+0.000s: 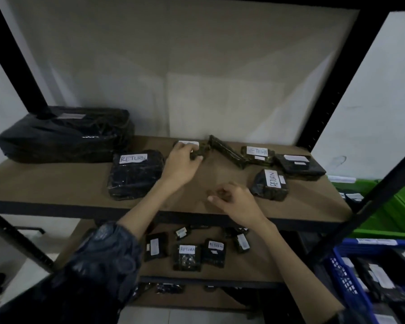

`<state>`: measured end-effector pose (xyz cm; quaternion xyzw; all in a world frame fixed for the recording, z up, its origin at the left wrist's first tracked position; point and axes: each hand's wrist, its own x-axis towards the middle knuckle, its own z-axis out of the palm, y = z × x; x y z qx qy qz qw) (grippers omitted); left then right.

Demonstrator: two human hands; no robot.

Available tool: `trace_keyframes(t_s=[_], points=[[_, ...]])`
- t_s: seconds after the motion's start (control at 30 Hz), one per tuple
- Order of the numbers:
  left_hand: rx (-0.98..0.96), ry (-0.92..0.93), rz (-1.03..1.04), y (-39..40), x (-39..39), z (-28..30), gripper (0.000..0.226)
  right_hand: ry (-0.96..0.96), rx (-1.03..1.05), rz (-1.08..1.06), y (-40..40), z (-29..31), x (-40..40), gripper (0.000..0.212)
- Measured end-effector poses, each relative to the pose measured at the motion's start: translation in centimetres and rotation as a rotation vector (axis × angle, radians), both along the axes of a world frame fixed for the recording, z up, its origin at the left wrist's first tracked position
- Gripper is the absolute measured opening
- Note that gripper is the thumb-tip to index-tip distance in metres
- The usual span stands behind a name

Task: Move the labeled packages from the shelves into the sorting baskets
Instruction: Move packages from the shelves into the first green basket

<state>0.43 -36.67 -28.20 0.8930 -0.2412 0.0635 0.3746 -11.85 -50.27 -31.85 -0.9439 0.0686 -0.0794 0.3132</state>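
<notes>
So, only the one head view to go on:

left hand: left hand is out at the back of the top shelf, fingers curled onto a small black package with a white label. Looks like a pinch at its near edge.

right hand: right hand hovers over bare shelf board, fingers loosely curled, holding nothing I can make out (it's blurry).

packages: more black-wrapped ones marked RETURN sit on the same shelf, e.g. a RETURN package just left of the left hand and a small RETURN package right of the right hand.

handling: probably light, soft plastic wrap, a bit slippery. I'd grab across the body, not by loose film or the label.

baskets: blue basket and green basket off to the right, some packages already in the blue one.
</notes>
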Motion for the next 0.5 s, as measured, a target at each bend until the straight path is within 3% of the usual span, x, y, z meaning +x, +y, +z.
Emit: trace_keyframes(t_s=[0.17, 0.3, 0.5], points=[[0.44, 0.222, 0.015, -1.8, 7.9, 1.1, 0.064, -0.009, 0.006, -0.011, -0.3, -0.4, 0.1, 0.039], [0.345, 0.437, 0.015, -0.9, 10.7, 1.1, 0.081, -0.056, -0.01, 0.03, -0.4, -1.1, -1.0, 0.041], [0.283, 0.42, -0.035, -0.4, 10.9, 0.6, 0.068, -0.09, 0.063, 0.01, -0.6, -2.0, -1.8, 0.04]])
